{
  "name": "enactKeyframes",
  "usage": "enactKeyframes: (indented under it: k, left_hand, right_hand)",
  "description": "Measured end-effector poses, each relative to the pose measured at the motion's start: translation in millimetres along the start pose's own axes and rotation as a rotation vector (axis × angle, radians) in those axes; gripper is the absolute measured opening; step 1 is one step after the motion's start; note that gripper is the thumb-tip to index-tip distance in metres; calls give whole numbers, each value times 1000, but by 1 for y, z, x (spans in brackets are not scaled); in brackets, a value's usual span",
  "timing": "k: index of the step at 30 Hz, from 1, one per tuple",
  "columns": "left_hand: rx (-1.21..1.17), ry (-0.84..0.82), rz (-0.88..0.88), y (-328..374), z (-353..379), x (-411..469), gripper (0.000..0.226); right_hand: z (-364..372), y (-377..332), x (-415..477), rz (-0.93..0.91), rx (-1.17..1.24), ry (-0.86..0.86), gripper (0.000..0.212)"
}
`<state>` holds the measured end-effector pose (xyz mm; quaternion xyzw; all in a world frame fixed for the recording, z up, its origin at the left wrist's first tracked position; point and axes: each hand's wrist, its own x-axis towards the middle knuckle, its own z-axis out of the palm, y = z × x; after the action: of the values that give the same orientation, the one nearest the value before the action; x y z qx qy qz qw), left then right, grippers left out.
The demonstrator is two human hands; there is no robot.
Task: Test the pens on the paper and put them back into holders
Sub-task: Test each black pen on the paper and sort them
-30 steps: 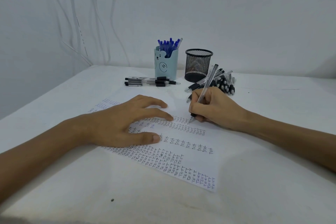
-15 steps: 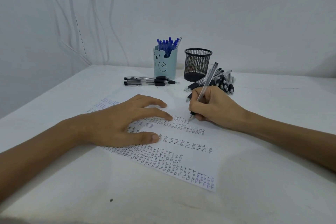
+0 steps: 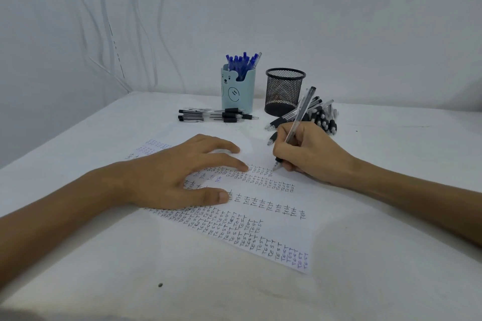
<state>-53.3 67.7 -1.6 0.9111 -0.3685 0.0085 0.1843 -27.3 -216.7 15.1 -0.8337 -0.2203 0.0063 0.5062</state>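
Note:
A white sheet of paper (image 3: 263, 229) covered in rows of small handwritten "Test" words lies on the table. My left hand (image 3: 169, 177) lies flat on it, fingers spread. My right hand (image 3: 313, 156) grips a clear black-tipped pen (image 3: 300, 114), its tip touching the paper at the end of an upper row. Behind stand a light blue bear holder (image 3: 238, 94) full of blue pens and a black mesh holder (image 3: 285, 91). A few black pens (image 3: 216, 115) lie in front of the blue holder. A pile of black pens (image 3: 323, 117) lies beside the mesh holder.
The table (image 3: 378, 255) has a white cloth with a small dark speck (image 3: 160, 285) near the front. White walls close in behind and to the left, with thin cables (image 3: 114, 34) hanging in the left corner.
The pen tip has shifted very slightly on the upper row of writing. My left hand stays in place on the paper.

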Motion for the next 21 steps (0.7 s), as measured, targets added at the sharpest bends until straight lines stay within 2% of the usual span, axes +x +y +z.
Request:
enactKeyframes:
  k: [4, 8, 12, 14, 17, 21]
  left_hand:
    - [-7, 5, -11, 1, 1, -1, 76]
    - [-10, -1, -24, -2, 3, 0, 76]
    - [-41, 38, -36, -3, 2, -1, 79]
    - [-51, 48, -46, -4, 2, -1, 80]
    - [-56, 56, -53, -6, 0, -1, 83]
    - [-50, 59, -32, -4, -1, -1, 81]
  right_hand:
    - [-2, -1, 3, 94, 220, 84, 29]
    - [-5, -1, 8, 168, 431, 98, 35]
    - [-5, -1, 9, 87, 469, 43, 6]
    - [-5, -4, 10, 107, 523, 66, 13]
    - [-8, -10, 12, 222, 656, 88, 35]
    - [-14, -12, 17, 222, 529, 71, 45]
